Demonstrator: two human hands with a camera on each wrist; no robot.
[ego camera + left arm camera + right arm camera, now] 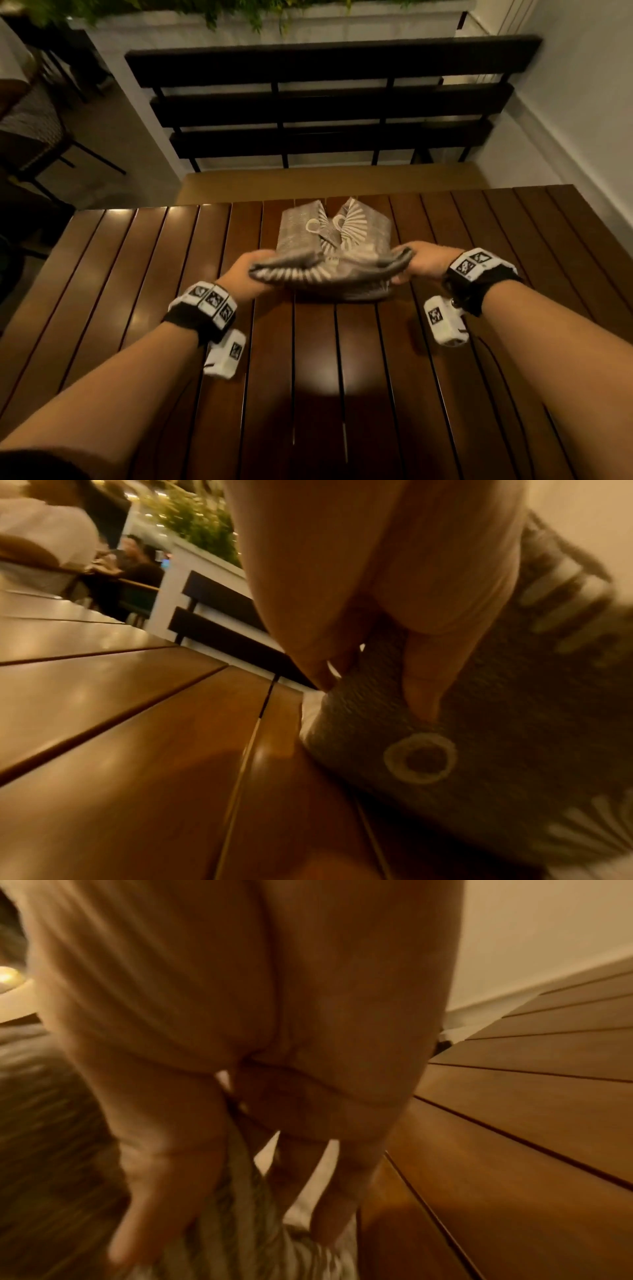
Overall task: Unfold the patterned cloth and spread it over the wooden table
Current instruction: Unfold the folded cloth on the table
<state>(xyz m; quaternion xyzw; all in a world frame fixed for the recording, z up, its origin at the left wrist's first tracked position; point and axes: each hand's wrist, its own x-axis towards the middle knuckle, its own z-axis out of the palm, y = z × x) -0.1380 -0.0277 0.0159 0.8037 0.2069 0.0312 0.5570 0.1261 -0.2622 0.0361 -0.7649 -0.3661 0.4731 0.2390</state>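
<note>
A grey cloth point(334, 246) with white ray and ring patterns lies folded in the middle of the slatted wooden table point(137, 274). My left hand point(255, 270) pinches the near left corner of its top layer, and my right hand point(412, 262) pinches the near right corner. That layer is lifted slightly off the stack between them. In the left wrist view the fingers point(424, 674) press into the grey cloth point(479, 750) above a white ring. In the right wrist view the thumb and fingers point(335, 1191) clamp a striped fold of the cloth point(232, 1218).
A dark slatted bench point(329, 102) stands just beyond the far edge of the table. A chair point(37, 137) is on the floor at the left. A white wall point(582, 102) runs along the right. People sit at another table point(130, 561) in the left background.
</note>
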